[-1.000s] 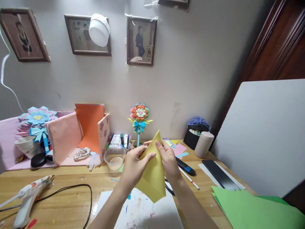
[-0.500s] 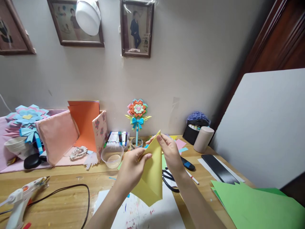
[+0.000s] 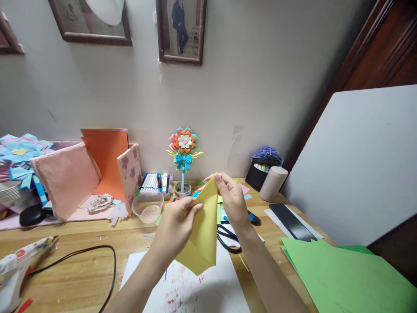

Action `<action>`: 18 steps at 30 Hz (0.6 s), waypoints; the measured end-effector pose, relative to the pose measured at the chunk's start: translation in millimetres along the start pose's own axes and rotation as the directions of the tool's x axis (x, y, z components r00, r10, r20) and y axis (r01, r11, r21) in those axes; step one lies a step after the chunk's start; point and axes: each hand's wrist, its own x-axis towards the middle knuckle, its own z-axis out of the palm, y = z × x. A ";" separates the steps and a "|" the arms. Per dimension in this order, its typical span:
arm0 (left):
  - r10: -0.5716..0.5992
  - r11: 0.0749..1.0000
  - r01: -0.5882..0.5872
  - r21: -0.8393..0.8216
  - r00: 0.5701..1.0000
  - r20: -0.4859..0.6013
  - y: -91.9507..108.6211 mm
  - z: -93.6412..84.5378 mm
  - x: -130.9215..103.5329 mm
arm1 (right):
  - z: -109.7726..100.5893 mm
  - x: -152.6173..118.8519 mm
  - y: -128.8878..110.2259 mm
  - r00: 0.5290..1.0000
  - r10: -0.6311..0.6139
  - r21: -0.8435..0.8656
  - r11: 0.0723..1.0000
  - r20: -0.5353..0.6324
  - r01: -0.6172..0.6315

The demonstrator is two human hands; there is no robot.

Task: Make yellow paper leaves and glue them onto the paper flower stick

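A folded yellow paper (image 3: 204, 234) is held up above the desk, its narrow tip at the top and its wide part hanging down. My left hand (image 3: 177, 224) pinches its left edge between thumb and fingers. At the upper tip, my right hand (image 3: 230, 195) grips the paper with thumb and fingers. Below it lies a white sheet (image 3: 195, 295) with red and blue marks. Black-handled scissors (image 3: 228, 237) are beside my right wrist, partly hidden by it.
Behind stand a paper flower (image 3: 184, 142), a clear bowl (image 3: 148, 206) and markers (image 3: 154, 183). A glue gun (image 3: 22, 265) with a black cord is at left. At right are green sheets (image 3: 348, 274), a black case (image 3: 291, 221) and a pinkish cylinder (image 3: 273, 183).
The view has shifted, so the whole scene sits a little higher and further left. Both hands keep hold of the yellow paper in nearly the same pose.
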 end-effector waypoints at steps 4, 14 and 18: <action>-0.001 1.000 0.002 0.013 1.000 -0.020 -0.7 1.3 0.4 | 8.0 -5.3 5.4 0.999 -0.012 -0.140 0.990 -0.037 0.007; 0.037 0.997 -0.037 0.071 0.999 0.003 -7.3 9.1 2.0 | 12.3 -7.5 13.4 0.985 -0.065 -0.272 0.962 -0.157 0.020; 0.115 0.966 -0.101 0.236 0.992 -0.048 -5.5 7.1 0.0 | 10.8 -4.6 14.1 0.987 -0.080 -0.186 0.981 -0.138 0.054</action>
